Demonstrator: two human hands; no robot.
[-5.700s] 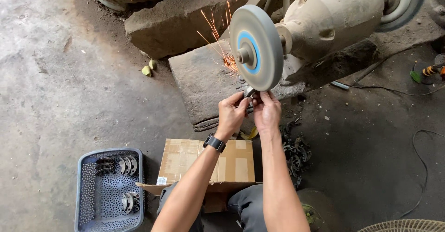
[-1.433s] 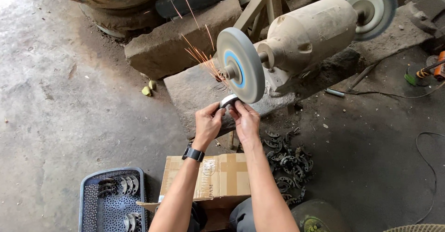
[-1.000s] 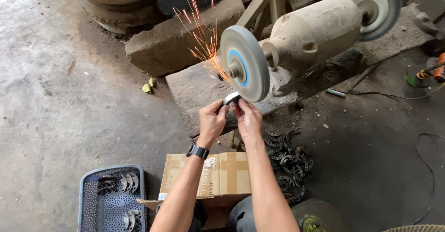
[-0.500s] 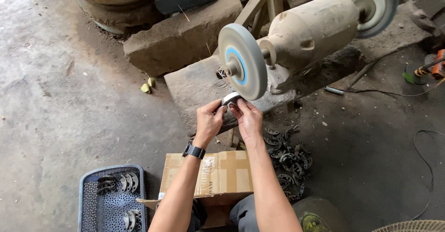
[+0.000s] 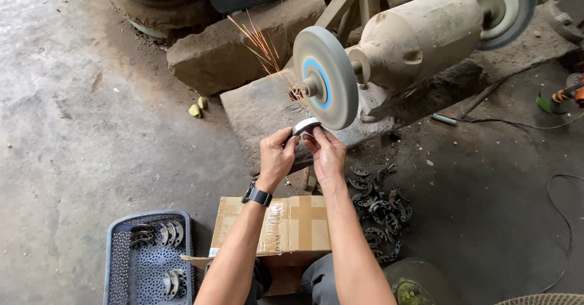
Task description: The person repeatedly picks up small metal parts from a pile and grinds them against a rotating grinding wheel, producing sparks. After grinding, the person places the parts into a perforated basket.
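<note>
Sparks are back since half a second ago: my left hand (image 5: 277,156) and right hand (image 5: 325,153) both pinch the curved metal piece (image 5: 305,125) against the grinding wheel (image 5: 325,77)'s lower edge.

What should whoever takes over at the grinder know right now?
Left hand and right hand together pinch a small curved metal piece against the lower edge of the grinding wheel; sparks fly up and left.
A pile of similar dark pieces lies on the floor to the right of the cardboard box.
Several shinier pieces stand in the blue basket, probably done.
Left: this piece, and probably the pile.
</note>
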